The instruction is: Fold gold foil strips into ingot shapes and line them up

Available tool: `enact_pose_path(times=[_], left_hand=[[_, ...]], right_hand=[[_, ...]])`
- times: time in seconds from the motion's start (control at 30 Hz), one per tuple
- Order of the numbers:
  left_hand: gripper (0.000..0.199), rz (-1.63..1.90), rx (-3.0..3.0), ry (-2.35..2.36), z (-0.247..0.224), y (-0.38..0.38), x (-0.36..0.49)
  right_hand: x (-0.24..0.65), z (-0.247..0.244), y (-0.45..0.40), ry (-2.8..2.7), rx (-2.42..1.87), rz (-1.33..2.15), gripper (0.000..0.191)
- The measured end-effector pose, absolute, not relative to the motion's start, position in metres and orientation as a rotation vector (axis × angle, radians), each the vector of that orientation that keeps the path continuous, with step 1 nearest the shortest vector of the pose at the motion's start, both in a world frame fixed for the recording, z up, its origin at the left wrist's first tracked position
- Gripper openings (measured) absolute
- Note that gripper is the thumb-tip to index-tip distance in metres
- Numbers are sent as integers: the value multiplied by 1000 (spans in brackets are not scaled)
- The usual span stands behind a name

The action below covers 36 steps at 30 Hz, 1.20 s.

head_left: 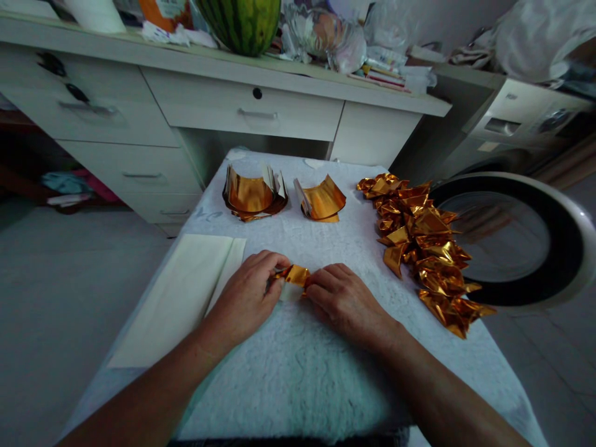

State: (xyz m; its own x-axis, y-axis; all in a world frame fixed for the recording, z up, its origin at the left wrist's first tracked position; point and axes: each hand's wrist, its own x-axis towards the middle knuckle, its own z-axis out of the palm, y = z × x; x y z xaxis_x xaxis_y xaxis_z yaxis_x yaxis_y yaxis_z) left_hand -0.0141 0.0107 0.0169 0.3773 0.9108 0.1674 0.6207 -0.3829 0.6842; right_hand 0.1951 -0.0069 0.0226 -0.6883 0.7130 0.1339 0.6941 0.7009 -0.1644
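Note:
Between my two hands is a small piece of gold foil paper (297,274), partly folded, with a pale side showing below the shiny part. My left hand (249,288) pinches its left end between thumb and fingers. At its right end, the fingers of my right hand (342,298) are closed on it. Beyond my hands lie a larger curled stack of gold foil sheets (251,194) and a smaller curled stack (323,200). A heap of folded gold foil pieces (419,239) runs along the right side of the cloth-covered table (298,385).
Pale paper sheets (177,298) lie flat on the left. Behind the table stands a white drawer desk (251,112) bearing a watermelon (242,25), plastic bags and clutter. On the right, the open round door (572,242) of a washing machine (512,124) reaches close to the foil heap.

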Motion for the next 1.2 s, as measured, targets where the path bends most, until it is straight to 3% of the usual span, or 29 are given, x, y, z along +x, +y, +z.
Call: enact_pose_path(times=[0.33,0.5,0.7,1.2], left_hand=[[18,507,2210,1181,19,10,-16],[35,535,2177,1193,14,8,-21],[19,444,2381,1147,16,7,-18],[17,593,2546,1101,14,6,-18]], right_hand=[[209,17,2,-2615,-1233,158,14],[209,18,3,-2568,-1236,242,16],[210,18,4,-2520,-1237,330,19],[205,26,-3,-2613,-1284,265,13]])
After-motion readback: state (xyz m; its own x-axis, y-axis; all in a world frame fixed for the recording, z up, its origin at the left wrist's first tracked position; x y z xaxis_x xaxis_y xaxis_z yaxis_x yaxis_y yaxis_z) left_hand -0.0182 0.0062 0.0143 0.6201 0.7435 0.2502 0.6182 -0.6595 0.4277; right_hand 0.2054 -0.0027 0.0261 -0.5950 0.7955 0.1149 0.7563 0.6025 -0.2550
